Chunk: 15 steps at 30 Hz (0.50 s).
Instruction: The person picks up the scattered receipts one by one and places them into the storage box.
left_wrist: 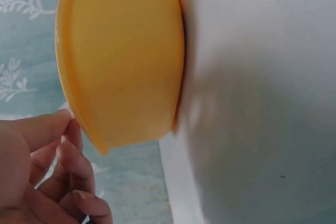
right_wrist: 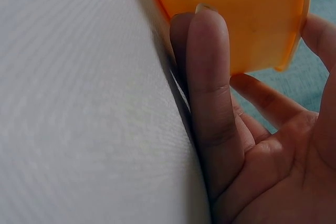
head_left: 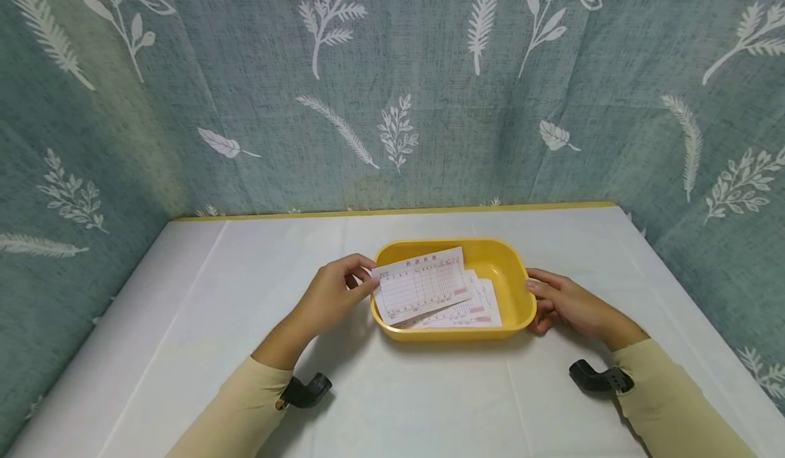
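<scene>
A yellow plastic tub point(head_left: 515, 315) with rounded corners sits on the white table. Several printed paper slips point(head_left: 490, 304) lie fanned out inside it. The topmost slip point(head_left: 423, 284), ruled like a receipt form, slants up over the tub's left rim. My left hand point(head_left: 337, 291) pinches its left edge between thumb and forefinger; the other fingers are bent, as the left wrist view point(left_wrist: 47, 166) shows. At the tub's right end, my right hand point(head_left: 567, 304) rests its thumb at the rim and nearly straight fingers point(right_wrist: 207, 61) along the outer wall.
Behind the white table point(head_left: 429, 403) hangs a teal cloth point(head_left: 392, 90) with white leaf prints, which also runs down both sides. A yellow strip point(head_left: 276, 216) marks the table's far edge. Each wrist wears a black camera band point(head_left: 303, 391).
</scene>
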Each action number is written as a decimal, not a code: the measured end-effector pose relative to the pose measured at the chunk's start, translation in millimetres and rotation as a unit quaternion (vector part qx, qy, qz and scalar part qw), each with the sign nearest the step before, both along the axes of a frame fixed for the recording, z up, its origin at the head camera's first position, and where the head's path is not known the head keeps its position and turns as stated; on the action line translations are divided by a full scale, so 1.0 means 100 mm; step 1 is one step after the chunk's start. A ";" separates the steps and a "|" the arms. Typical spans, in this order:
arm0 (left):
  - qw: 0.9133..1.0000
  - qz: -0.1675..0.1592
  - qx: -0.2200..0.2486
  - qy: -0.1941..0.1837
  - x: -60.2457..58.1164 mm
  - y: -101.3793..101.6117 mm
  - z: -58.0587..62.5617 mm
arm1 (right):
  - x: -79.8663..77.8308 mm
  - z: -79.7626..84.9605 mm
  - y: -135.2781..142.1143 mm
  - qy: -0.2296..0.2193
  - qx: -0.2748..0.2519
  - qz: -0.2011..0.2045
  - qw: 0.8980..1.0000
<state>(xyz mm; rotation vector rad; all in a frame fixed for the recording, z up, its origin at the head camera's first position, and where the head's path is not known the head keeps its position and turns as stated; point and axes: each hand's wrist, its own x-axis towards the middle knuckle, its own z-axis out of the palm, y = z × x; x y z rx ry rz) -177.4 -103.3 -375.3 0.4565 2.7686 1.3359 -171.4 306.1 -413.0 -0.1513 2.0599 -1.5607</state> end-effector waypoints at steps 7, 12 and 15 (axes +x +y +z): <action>1.000 0.000 -0.008 0.022 0.02 0.03 0.00 | 0.00 0.00 0.00 0.006 0.002 0.003 1.000; 0.999 -0.006 -0.009 0.032 0.03 0.05 -0.03 | 0.02 -0.01 0.02 0.004 0.005 0.008 1.000; 0.999 -0.004 -0.017 0.041 0.04 0.06 -0.04 | 0.01 -0.01 0.01 0.005 -0.001 0.009 1.000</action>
